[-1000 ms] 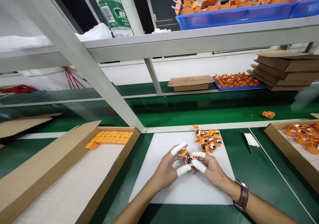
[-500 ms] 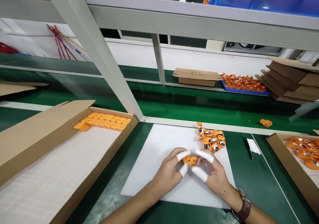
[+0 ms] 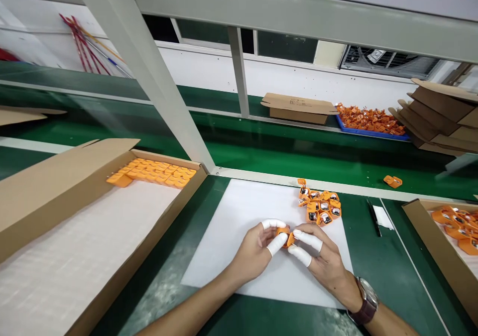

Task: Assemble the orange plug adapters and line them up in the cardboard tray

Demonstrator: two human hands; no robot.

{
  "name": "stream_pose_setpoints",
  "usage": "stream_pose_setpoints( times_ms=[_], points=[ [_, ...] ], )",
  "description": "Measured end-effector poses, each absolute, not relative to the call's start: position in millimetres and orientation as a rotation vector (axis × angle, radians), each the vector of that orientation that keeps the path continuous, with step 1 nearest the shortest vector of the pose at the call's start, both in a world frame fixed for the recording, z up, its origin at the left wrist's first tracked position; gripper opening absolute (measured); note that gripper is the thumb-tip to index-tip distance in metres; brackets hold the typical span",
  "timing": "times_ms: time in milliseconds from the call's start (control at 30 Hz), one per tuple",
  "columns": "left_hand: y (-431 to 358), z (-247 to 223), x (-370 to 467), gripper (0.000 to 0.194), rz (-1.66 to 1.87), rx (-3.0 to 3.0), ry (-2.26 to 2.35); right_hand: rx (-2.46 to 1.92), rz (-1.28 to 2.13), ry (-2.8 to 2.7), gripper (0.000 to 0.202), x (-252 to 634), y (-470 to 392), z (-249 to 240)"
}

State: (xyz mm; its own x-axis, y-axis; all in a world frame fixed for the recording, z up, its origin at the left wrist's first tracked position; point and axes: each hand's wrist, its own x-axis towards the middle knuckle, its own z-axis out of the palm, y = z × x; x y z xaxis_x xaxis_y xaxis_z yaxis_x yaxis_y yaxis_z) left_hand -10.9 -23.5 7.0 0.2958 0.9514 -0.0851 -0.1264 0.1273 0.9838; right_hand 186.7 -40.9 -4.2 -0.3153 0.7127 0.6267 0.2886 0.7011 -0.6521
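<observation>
My left hand (image 3: 253,250) pinches a small orange plastic case (image 3: 282,231) between thumb and fingers over a white sheet (image 3: 220,236). White covers wrap some fingertips of both hands. My right hand (image 3: 326,256), with a watch at the wrist, pinches an orange flap (image 3: 291,240) at the right side of the case. Whether flap and case are joined is hard to see. Just beyond the hands, several open orange cases (image 3: 324,205) with dark and silvery parts inside lie grouped on the sheet's far right corner.
At left an open cardboard box (image 3: 164,216) holds rows of orange pieces (image 3: 160,170). Another box (image 3: 429,241) with orange cases stands at right, near a black pen-like tool (image 3: 374,218). A blue tray (image 3: 373,131) of orange parts sits behind. A slanted metal post (image 3: 164,87) rises ahead.
The two orange pieces, slightly apart before, now meet between my hands. The left hand has turned the case so its opening shows. The view has tilted down a little.
</observation>
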Motion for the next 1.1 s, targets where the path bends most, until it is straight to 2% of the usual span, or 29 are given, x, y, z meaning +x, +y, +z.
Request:
stream_pose_setpoints(
  times_ms=[167, 433, 633, 733, 833, 967, 1100],
  points=[
    [-24.6, 5.3, -9.6, 0.021, 1.018, 1.091, 0.979, -0.748, 0.535, -1.946, 0.059, 184.8, -41.9, -5.6],
    [-19.2, 7.3, -17.9, 0.041, 0.881, 1.048, 0.909, -0.777, 0.518, -1.899, 0.059, 189.0, -38.4, -5.9],
    [-21.5, -0.9, -11.5, 0.044, 0.887, 1.016, 0.921, -0.780, 0.534, -1.951, 0.058, 189.9, -41.4, -7.4],
    [-21.1, -0.3, -13.6, 0.042, 0.865, 1.073, 0.912, -0.799, 0.686, -1.923, 0.048, 190.2, -40.8, -7.7],
    [-21.1, 2.8, -18.4, 0.041, 0.849, 1.145, 0.872, -0.878, 1.018, -1.731, 0.032, 189.9, -39.8, -9.8],
    [-24.6, 6.5, -21.6, 0.035, 0.840, 1.245, 0.787, -0.935, 1.428, -1.507, 0.038, 186.8, -40.3, -12.2],
    [-28.0, 8.2, -21.1, 0.037, 0.801, 1.288, 0.793, -0.898, 1.456, -1.492, 0.033, 183.9, -41.7, -9.0]
  ],
)
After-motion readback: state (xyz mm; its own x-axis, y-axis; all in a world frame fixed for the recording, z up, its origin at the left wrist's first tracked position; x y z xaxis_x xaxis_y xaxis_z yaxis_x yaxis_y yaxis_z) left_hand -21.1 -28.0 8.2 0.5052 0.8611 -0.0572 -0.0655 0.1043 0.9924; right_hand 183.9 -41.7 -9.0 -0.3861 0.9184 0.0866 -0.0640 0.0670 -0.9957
